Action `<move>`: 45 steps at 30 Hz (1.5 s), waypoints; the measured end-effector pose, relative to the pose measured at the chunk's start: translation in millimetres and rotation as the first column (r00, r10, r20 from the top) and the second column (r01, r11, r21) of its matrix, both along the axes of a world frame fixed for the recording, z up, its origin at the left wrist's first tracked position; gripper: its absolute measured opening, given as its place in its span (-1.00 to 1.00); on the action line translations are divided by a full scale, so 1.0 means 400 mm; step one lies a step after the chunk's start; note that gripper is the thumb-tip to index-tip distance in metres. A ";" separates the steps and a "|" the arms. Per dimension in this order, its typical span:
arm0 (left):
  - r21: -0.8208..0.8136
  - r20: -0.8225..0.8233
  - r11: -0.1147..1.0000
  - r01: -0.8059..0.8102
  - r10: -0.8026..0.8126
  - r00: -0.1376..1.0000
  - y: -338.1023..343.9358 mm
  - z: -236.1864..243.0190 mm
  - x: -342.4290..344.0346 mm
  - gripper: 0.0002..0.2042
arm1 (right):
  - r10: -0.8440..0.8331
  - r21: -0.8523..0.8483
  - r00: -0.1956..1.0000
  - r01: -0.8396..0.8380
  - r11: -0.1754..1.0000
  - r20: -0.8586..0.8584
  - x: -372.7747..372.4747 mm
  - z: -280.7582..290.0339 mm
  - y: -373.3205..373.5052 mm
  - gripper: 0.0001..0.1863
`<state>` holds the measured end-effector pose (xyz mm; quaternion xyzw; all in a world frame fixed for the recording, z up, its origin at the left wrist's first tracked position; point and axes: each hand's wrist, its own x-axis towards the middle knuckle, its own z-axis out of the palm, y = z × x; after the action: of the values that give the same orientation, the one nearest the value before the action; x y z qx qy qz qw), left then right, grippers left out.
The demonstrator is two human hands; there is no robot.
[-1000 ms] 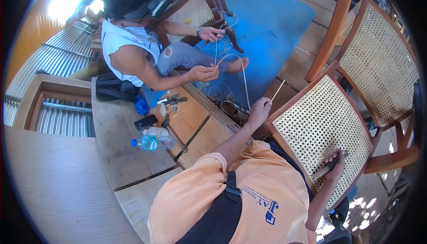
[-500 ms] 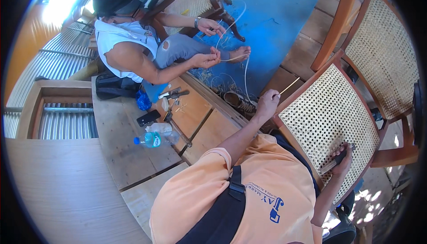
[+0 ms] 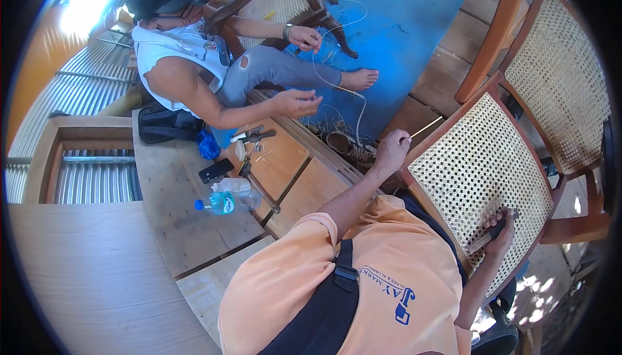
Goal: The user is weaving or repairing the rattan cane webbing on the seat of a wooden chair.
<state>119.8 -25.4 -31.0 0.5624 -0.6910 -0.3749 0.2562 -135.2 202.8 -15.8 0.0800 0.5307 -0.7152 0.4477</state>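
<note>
My left hand (image 3: 391,153) is closed in a pinch on a thin, pale stick (image 3: 426,126), which points up and right past the chair's near corner. Under my right hand (image 3: 501,241) lies the woven cane seat (image 3: 470,154) of a reddish-brown wooden chair. That hand is wrapped round a short tool (image 3: 480,243) with a dark middle and a pale, blocky end; its exact kind is unclear. Behind the seat rises the chair's cane-panelled back (image 3: 558,76).
A co-worker (image 3: 184,63) sits at upper left, handling a long pale cane strand (image 3: 360,112) above a blue sheet (image 3: 402,37). On the wooden bench are a water bottle (image 3: 217,204), a phone (image 3: 216,170), a hammer (image 3: 260,186) and a blue plastic bag (image 3: 208,144).
The co-worker's hands have moved apart, and the strand between them hangs in a different curve. My own hands have hardly moved; the thin stick has tilted slightly.
</note>
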 end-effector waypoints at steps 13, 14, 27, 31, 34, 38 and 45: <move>-0.002 0.094 1.000 -0.018 0.018 0.995 -0.012 0.046 0.000 -0.86 | 0.010 -0.014 1.000 -0.010 1.000 -0.021 -0.003 -0.004 0.006 -0.71; 0.010 0.062 0.999 -0.048 0.047 0.997 -0.014 0.039 0.004 -0.86 | 0.007 -0.010 1.000 -0.007 1.000 -0.020 -0.002 0.001 0.005 -0.71; -0.153 0.108 0.980 -0.127 0.145 0.984 -0.039 0.027 0.072 -0.88 | 0.033 -0.039 0.999 -0.034 0.999 -0.015 -0.008 -0.004 0.007 -0.72; -0.272 0.252 0.962 -0.009 0.081 0.964 -0.042 0.088 0.096 -0.88 | 0.024 0.003 0.999 -0.024 1.000 -0.032 -0.005 -0.002 0.005 -0.72; -0.182 0.279 0.979 -0.090 0.139 0.950 -0.046 0.107 0.110 -0.88 | 0.044 -0.033 0.999 -0.045 0.998 -0.024 -0.009 -0.006 0.008 -0.71; -0.131 0.370 0.985 -0.116 0.157 0.916 -0.052 0.111 0.130 -0.84 | 0.031 -0.036 0.999 -0.031 0.999 -0.023 -0.013 -0.015 0.011 -0.71; -0.068 0.339 0.996 -0.064 0.083 0.937 -0.043 0.092 0.134 -0.82 | 0.020 -0.030 1.000 -0.021 0.999 -0.023 -0.009 -0.014 0.011 -0.72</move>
<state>173.5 -42.8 5.9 0.6368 -0.7137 -0.2424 0.1622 -138.9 207.1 -21.3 0.0595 0.5256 -0.7195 0.4500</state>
